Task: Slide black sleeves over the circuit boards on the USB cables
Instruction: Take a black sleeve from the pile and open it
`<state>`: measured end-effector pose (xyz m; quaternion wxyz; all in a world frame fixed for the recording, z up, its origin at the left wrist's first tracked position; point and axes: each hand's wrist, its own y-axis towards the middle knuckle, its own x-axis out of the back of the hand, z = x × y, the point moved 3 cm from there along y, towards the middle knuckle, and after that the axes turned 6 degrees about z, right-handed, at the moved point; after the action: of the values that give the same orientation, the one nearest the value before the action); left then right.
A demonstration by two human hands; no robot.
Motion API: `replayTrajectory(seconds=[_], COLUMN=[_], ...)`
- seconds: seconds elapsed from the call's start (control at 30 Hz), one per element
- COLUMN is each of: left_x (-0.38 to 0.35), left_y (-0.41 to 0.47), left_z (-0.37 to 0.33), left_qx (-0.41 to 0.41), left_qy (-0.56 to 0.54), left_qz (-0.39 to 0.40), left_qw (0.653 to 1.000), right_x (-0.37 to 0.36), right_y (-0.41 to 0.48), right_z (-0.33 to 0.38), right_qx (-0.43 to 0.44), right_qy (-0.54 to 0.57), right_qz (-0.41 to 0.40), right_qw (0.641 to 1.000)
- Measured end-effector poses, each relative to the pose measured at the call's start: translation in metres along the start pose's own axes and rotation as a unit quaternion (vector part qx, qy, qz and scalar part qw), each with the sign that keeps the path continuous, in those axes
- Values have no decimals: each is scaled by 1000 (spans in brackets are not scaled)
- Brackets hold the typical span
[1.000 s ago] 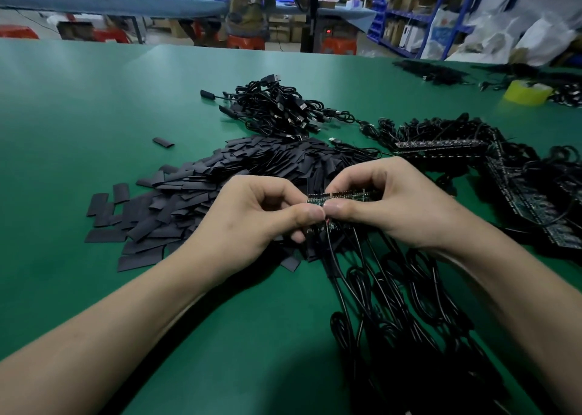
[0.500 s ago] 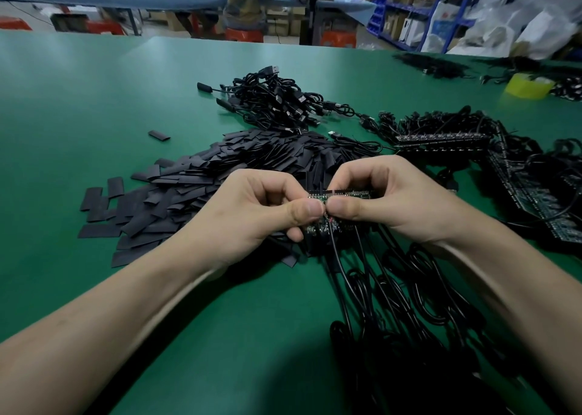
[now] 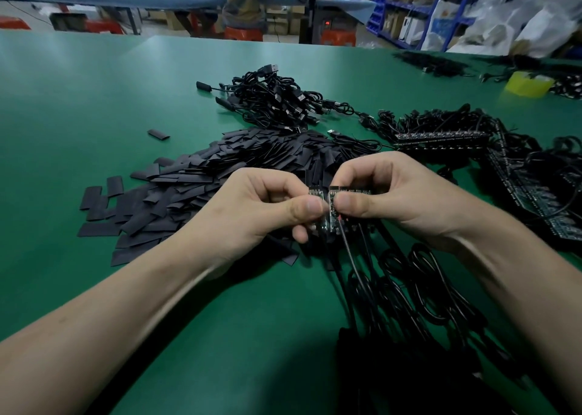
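Both hands, left hand (image 3: 252, 213) and right hand (image 3: 390, 200), pinch circuit boards (image 3: 331, 208) above sleeves (image 3: 220, 175).

Board (image 3: 316, 193) in left hand (image 3: 252, 213) pulled apart from strip (image 3: 354, 191).

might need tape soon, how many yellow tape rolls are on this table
1. The yellow tape roll sits at the far right of the green table, beyond the right-hand cable heap; more may lie out of frame.
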<state>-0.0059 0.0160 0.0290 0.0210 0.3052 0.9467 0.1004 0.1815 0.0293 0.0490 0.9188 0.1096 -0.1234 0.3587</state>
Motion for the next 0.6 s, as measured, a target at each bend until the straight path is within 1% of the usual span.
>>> replayTrajectory(seconds=[0.1, 0.2, 0.23, 0.3, 0.33, 0.4, 0.5, 0.57, 0.6], left_x=[9, 16, 16, 15, 15, 18, 22, 25, 28], left_y=[0, -2, -2, -1, -1, -2, -2, -2, -2], left_z=[-2, -3, -4, -4, -4, -4, -4, -6, -8], left_qx=[-13, -44, -54, -76, -87, -102, -106, -96, -87], left_qy=[4, 26, 40, 83, 104, 142, 189, 229, 256], left_qz=[-58, -106, -114, -127, -138, -163, -174, -152, -129], left_qw=[998, 993, 991, 985, 981, 971, 961, 957, 954], right_x=[26, 55, 60, 55, 45, 18, -17, -24, -23], right_y=[-12, -29, -32, -27, -19, -3, 11, 12, 10], right_z=[2, 4, 6, 13, 17, 17, 10, 8, 8], right_qx=[-61, -159, -174, -154, -130, -96, -79, -60, -50], right_qy=[-91, -215, -258, -317, -324, -307, -274, -193, -141], right_qz=[-12, -49, -71, -108, -103, -62, -27, -32, -42], right_qw=[994, 962, 948, 930, 931, 945, 958, 979, 988])
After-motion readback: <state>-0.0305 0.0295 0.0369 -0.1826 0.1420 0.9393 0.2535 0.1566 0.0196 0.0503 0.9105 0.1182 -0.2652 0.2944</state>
